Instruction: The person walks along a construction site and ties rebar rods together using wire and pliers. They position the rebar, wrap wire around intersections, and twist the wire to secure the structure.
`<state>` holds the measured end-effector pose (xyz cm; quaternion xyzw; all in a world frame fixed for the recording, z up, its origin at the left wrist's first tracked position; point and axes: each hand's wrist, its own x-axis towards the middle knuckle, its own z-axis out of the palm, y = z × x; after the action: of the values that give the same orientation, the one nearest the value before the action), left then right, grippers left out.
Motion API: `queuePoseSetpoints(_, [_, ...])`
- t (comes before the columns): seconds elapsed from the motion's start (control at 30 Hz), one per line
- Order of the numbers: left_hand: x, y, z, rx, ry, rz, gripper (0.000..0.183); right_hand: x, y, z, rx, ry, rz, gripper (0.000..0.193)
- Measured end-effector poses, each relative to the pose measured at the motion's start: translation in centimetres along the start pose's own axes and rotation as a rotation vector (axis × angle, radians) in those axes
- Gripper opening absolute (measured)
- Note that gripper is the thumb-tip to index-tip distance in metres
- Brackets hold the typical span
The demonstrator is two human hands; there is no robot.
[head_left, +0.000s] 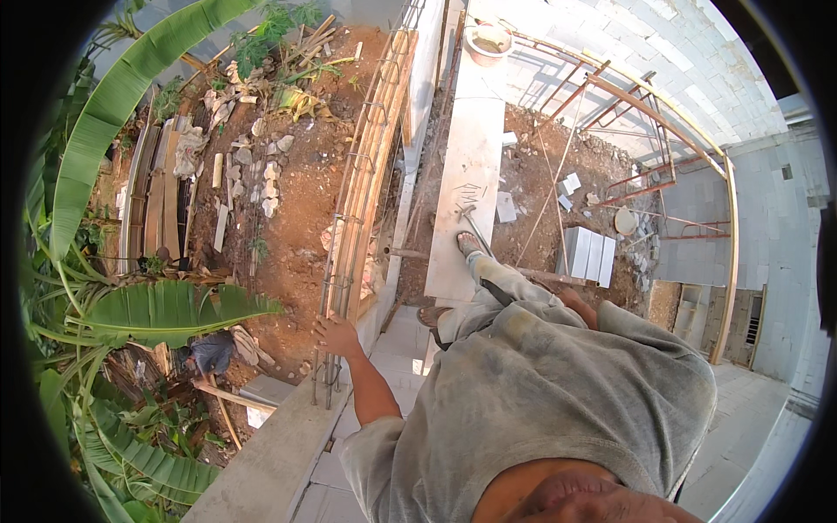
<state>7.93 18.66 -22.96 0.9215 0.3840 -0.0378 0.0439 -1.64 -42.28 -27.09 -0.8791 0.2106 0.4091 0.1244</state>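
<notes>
Hands: left (335,334) spread on rebar cage (361,157), right (571,299) unclear; pale bucket (486,57), brownish inside.

My left hand (335,336) rests, fingers spread, on the rebar cage (356,179) near its lower end – timber boards (384,144) run alongside. My right hand is hard to make out past my thigh. On the pale plank (468,148), 1 sandaled foot (468,243) stands beside a hammer-like tool (476,228) – a bucket (489,39) sits at the far end. Banana leaves (170,314) hang at left.
</notes>
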Motion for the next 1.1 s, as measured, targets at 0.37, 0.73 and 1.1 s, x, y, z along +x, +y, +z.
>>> queuePoseSetpoints(0.37, [-7.7,6.4,-0.7,-0.139,-0.310,-0.081,0.041,10.9,-6.8,-16.1,-0.225,-0.175,-0.371,0.045])
queuePoseSetpoints(0.73, [1.5,18.3,-3.9,-0.048,-0.305,0.121,0.055,13.6,-4.3,-24.5,0.743,-0.014,0.018,0.036])
queuePoseSetpoints(1.1, [3.2,24.0,-2.0,-0.105,-0.305,-0.131,0.048,8.4,2.1,-23.0,0.538,-0.219,0.201,0.031])
